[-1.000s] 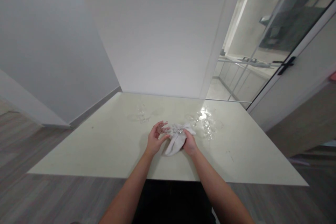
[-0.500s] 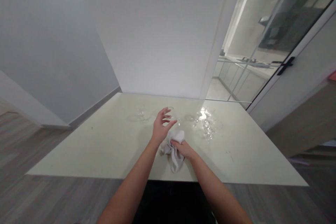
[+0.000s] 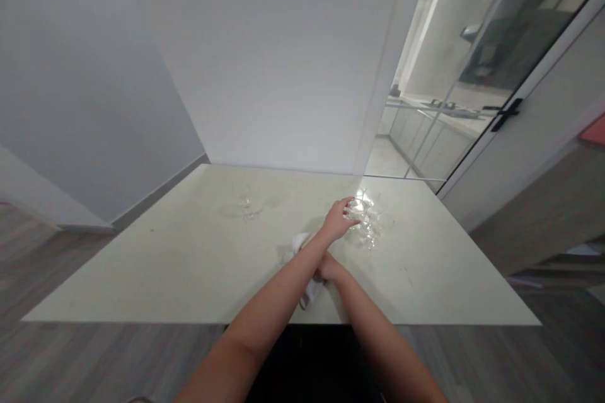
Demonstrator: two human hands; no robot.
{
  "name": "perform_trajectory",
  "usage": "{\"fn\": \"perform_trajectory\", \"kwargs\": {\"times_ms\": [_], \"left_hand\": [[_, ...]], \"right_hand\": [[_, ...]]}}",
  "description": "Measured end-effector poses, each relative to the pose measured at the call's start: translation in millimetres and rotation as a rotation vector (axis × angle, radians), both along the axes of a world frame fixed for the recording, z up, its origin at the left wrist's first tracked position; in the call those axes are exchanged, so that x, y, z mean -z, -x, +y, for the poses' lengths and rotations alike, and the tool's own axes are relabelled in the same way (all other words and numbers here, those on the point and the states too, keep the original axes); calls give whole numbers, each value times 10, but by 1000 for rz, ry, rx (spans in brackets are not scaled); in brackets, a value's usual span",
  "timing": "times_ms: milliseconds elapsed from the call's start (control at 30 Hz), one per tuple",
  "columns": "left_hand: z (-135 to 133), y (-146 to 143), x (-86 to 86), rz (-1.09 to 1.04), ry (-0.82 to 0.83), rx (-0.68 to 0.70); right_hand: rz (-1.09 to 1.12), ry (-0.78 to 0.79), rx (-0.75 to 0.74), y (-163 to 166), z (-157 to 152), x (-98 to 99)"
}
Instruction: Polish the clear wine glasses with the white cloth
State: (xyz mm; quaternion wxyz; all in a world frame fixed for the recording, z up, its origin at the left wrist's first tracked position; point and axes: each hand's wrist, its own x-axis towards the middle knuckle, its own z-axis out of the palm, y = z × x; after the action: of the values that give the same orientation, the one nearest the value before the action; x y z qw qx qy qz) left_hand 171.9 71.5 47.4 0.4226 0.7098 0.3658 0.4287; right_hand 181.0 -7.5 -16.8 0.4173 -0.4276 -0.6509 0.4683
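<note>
My left hand (image 3: 338, 220) reaches across my right forearm, its fingers curved around a clear drinking glass (image 3: 355, 209) at the near left side of a cluster of clear glasses (image 3: 371, 227). The glass's outline blends with the others, so its exact shape is hard to make out. Below, my right hand (image 3: 326, 267) is closed on a crumpled white cloth (image 3: 309, 293) just above the table. The left forearm hides part of the cloth and of the right hand's fingers.
On the pale, glossy table (image 3: 165, 264), another clear glassware item (image 3: 248, 204) is at the back left. A white wall (image 3: 274, 88) borders the table's far edge. At the right stands a glass-paned door (image 3: 454, 88) with a black handle (image 3: 505, 114).
My left hand has swung right with the clear glass, from above the cloth to the glass cluster, crossing over the right arm. My right hand keeps the cloth. The view has shifted slightly.
</note>
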Motion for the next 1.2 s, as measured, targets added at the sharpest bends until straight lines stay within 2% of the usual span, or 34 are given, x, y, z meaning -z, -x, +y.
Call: {"fn": "perform_trajectory", "kwargs": {"times_ms": [400,1033,1200], "left_hand": [[39,-68,37,22,5,-62],[15,-112,7,-3,18,-77],[6,-114,12,37,-29,-102]], "right_hand": [[-18,-7,19,22,39,19],[30,37,43,38,149,229],[47,41,51,18,114,173]]}}
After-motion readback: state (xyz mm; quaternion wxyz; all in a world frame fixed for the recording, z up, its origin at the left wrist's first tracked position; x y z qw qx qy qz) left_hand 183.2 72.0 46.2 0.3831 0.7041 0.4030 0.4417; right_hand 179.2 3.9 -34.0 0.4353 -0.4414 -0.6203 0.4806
